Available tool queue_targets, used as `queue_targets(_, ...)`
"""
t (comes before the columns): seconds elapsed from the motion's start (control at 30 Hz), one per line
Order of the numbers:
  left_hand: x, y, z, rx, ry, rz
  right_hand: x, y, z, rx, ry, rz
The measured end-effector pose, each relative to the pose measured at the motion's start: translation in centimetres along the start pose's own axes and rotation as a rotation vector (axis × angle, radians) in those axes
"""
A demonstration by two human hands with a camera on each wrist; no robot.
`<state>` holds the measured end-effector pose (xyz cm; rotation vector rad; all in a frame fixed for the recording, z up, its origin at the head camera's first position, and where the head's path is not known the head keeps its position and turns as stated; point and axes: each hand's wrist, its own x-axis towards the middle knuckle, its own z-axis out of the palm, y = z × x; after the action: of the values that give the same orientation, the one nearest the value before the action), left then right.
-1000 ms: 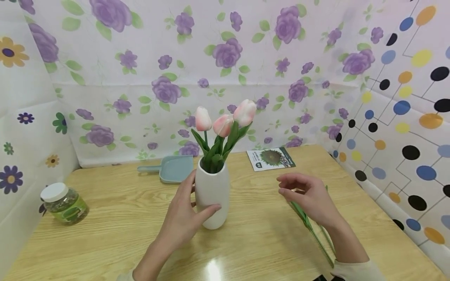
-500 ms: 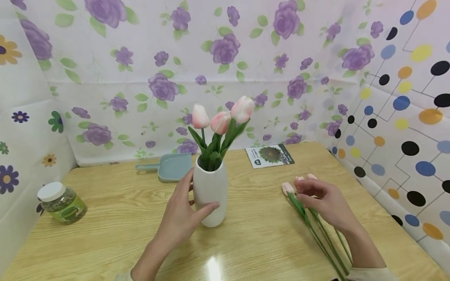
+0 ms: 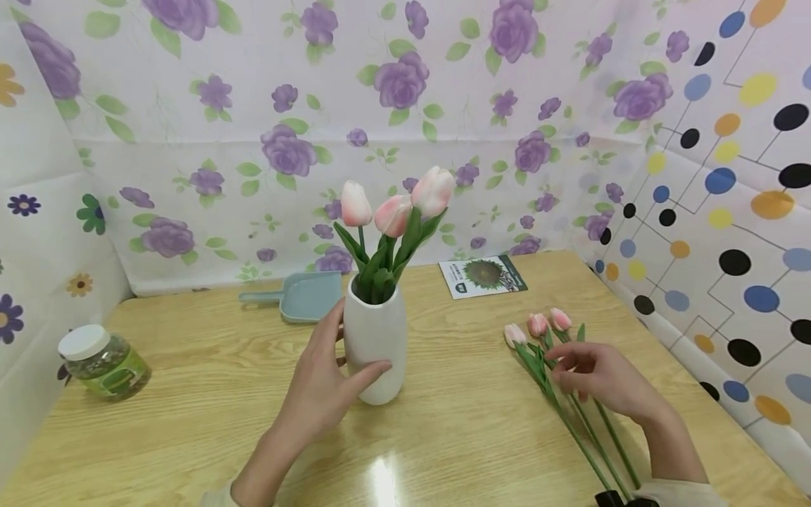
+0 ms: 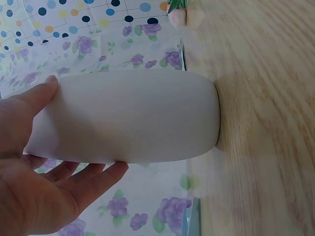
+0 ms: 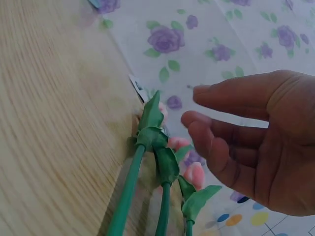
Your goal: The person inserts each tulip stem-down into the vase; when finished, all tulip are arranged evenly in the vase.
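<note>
A white vase (image 3: 375, 345) stands upright on the wooden table, holding three pink-and-white tulips (image 3: 393, 215) with green leaves. My left hand (image 3: 323, 384) grips the vase's left side, thumb across its front and fingers behind; the left wrist view shows the hand (image 4: 54, 162) around the vase's upper part. To the right lie three more pink tulips (image 3: 537, 325), side by side with long green stems. Over their leaves hovers my right hand (image 3: 598, 373), fingers loosely bent. In the right wrist view nothing is between the fingers of that hand (image 5: 246, 137), apart from the tulip leaves (image 5: 167, 164).
A blue-grey dustpan (image 3: 310, 296) lies behind the vase to the left. At the left stands a clear jar (image 3: 106, 362) with a white lid and green label. A seed packet (image 3: 483, 276) lies at the back. Patterned cloth (image 3: 285, 91) walls the table.
My right hand has moved right and slightly down over the lying tulips, whose pink heads now show. The left hand stays on the vase. The whole view has shifted slightly.
</note>
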<state>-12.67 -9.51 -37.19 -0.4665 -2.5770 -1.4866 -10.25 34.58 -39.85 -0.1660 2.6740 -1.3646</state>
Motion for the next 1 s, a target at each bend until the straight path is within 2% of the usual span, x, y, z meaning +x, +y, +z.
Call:
queue_targets(0.27, 0.0, 0.1, 0.0, 0.002, 0.0, 0.004, 0.1, 0.8, -0.2, -0.064, -0.089, 0.034)
queue_targets(0.57, 0.0, 0.0, 0.0, 0.0, -0.007, -0.001, -0.2, 1.1, -0.2, -0.049, -0.228, 0.077)
queue_targets(0.87, 0.0, 0.0, 0.0, -0.003, -0.011, -0.01, 0.0, 0.8, 0.4, -0.059, -0.264, 0.118)
queue_targets(1.0, 0.0, 0.0, 0.0, -0.001, -0.013, -0.012, 0.1, 0.6, 0.8, -0.077, -0.28, 0.094)
